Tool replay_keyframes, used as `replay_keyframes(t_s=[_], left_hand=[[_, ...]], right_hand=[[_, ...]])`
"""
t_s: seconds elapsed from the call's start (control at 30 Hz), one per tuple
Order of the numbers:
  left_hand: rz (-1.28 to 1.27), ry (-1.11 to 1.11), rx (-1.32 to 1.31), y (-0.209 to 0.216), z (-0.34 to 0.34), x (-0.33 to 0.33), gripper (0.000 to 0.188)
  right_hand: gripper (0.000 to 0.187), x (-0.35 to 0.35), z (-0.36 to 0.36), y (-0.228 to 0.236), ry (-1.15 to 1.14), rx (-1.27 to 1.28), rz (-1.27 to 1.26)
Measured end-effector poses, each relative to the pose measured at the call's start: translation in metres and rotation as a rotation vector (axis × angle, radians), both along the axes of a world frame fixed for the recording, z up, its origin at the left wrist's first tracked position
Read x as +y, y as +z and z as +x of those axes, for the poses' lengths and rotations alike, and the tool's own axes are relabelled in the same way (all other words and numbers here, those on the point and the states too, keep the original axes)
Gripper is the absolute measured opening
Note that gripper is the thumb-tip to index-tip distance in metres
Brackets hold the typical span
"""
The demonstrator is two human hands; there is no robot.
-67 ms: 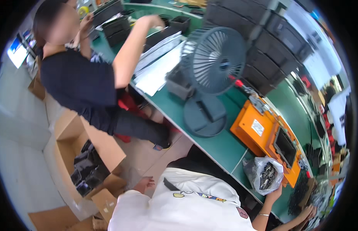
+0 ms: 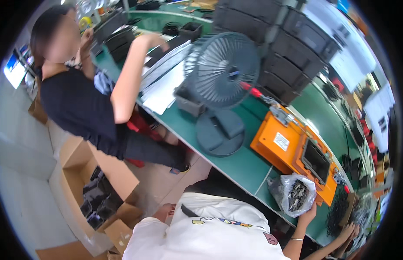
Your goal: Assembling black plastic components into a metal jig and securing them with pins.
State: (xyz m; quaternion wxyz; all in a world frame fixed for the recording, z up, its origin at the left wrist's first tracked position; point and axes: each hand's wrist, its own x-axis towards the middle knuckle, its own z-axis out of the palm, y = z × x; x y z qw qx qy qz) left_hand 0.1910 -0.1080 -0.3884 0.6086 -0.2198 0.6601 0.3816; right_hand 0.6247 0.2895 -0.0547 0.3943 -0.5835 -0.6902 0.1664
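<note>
A clear plastic bag (image 2: pixel 277 195) full of small metal parts (image 2: pixel 298 195) stands open at the front edge of the green bench. My right hand (image 2: pixel 308 215) is at the bag's right side, its fingers closed on the plastic and partly hidden by it. Down by my left side, away from the bench, hangs my left hand (image 2: pixel 166 210). It holds nothing I can see; its fingers are loosely apart, and my white shirt hides part of it. An orange fixture (image 2: pixel 275 141) with a dark rectangular frame (image 2: pixel 315 161) and red-handled clamps lies just beyond the bag.
A grey fan (image 2: pixel 227 71) stands on the bench (image 2: pixel 236 171), with stacked dark crates (image 2: pixel 292 56) behind. A person in black (image 2: pixel 82 102) sits at the left, one arm raised. An open carton (image 2: pixel 117 167) holds black parts. Another person's hands (image 2: pixel 348 232) are at the lower right.
The whole view has shifted slightly, moving the bench things to the left in the picture. My left hand is now more covered by my shirt. My right hand stays at the bag.
</note>
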Motion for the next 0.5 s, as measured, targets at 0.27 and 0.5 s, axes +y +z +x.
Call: replay_keyframes(t_s=[0.27,0.5], left_hand=[[0.261,-0.053,0.326,0.063,-0.038,0.114,0.027],[0.341,-0.481,0.406,0.083,-0.057,0.248,0.037]], right_hand=[[0.007,-0.015,-0.005,0.009,-0.056,0.192,0.077],[0.004,-0.096,-0.026,0.011,-0.054,0.17,0.259]])
